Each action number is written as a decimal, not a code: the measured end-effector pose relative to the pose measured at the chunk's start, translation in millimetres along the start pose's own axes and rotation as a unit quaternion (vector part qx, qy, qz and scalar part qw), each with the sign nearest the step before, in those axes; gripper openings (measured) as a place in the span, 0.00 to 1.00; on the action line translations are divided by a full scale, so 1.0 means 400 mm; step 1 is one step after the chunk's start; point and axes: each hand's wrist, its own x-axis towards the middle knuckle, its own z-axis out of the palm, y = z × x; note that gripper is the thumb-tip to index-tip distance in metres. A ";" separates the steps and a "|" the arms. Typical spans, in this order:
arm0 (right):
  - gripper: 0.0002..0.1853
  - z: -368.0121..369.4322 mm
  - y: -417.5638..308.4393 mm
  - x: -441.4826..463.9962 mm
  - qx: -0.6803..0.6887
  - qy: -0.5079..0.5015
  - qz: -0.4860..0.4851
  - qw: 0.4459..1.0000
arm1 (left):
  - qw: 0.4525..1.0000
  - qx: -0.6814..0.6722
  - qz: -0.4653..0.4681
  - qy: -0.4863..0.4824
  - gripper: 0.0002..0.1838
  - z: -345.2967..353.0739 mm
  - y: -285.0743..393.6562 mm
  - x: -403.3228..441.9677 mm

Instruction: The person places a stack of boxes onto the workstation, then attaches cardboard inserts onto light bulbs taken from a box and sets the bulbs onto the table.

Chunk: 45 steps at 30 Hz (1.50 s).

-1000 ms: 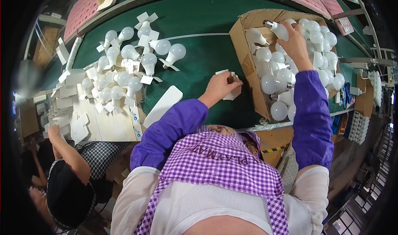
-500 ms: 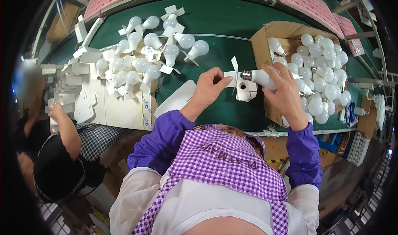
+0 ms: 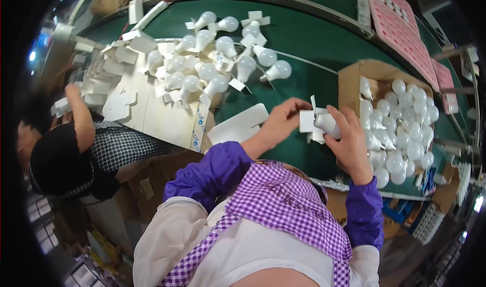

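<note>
Left hand pinching white card, right hand curled around bulb (forearms angled inward)

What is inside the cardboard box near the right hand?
Inside the cardboard box, many white light bulbs can be seen, piled close together. What lies beneath the uppermost ones cannot be seen, because they cover it.

From here I see the right hand gripping a white bulb near the frame's centre, its neck in a white card, the left hand at the card's edge. Loose bulbs fill a cardboard box at right; carded bulbs cluster at upper left (another person's arm shows at far left).
</note>
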 end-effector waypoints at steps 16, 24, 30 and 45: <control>0.34 0.008 -0.025 0.158 0.140 0.086 0.067 0.984 | 0.866 0.274 0.286 0.305 0.13 -0.549 0.267 0.445; 0.21 -0.126 0.277 0.091 0.039 0.201 0.252 0.946 | 0.739 0.562 0.211 0.307 0.11 -0.972 0.251 0.732; 0.28 -0.116 0.463 0.180 -0.009 0.034 0.205 0.978 | 0.623 0.744 0.160 0.179 0.11 -0.970 0.353 0.708; 0.28 -0.059 0.506 0.212 -0.108 0.058 0.101 0.987 | 0.802 0.576 0.102 -0.123 0.28 0.136 -0.185 0.240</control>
